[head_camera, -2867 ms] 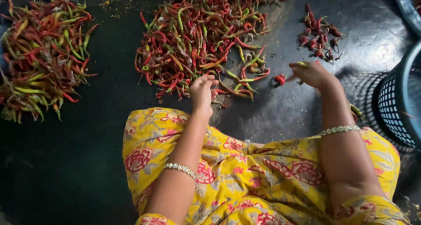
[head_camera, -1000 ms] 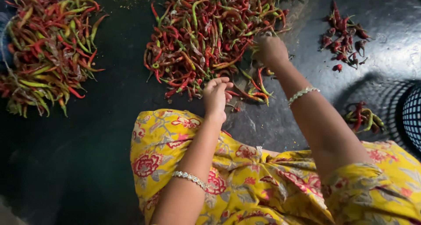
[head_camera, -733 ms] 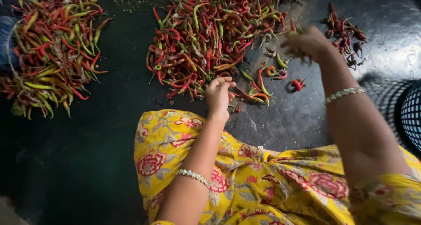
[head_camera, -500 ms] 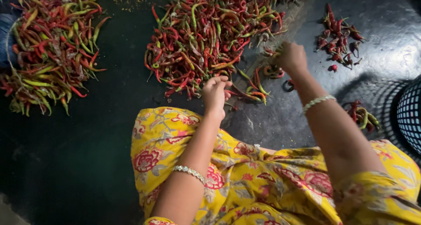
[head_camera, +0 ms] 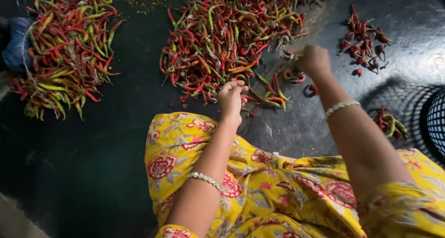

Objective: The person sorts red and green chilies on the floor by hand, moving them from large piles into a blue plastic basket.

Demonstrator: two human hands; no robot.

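My left hand rests at the near edge of the big chilli pile, fingers curled loosely together; a stem or pod may be pinched between them, but I cannot tell from here. My right hand is raised just beyond and to the right, at the pile's right fringe, closed in a loose fist with its back to me, so I cannot tell whether it holds anything either.

The loose chillies nearest my grip lie on the floor between the two hands, a little ahead of the left hand and below the right one. They are a handful of curved red and orange pods, most with their long axis running away from me, slanting up toward the right. The left hand is the nearer to them (almost touching the closest pod).

Further out I count three large gatherings of chillies: the big pile ahead, a second pile well off toward the floor's left side beside a blue cloth, and a small heap of dark red ones toward the upper right. A few more pods lie by my right forearm, next to the one dark mesh basket at the right edge. My yellow flowered dress covers my lap.
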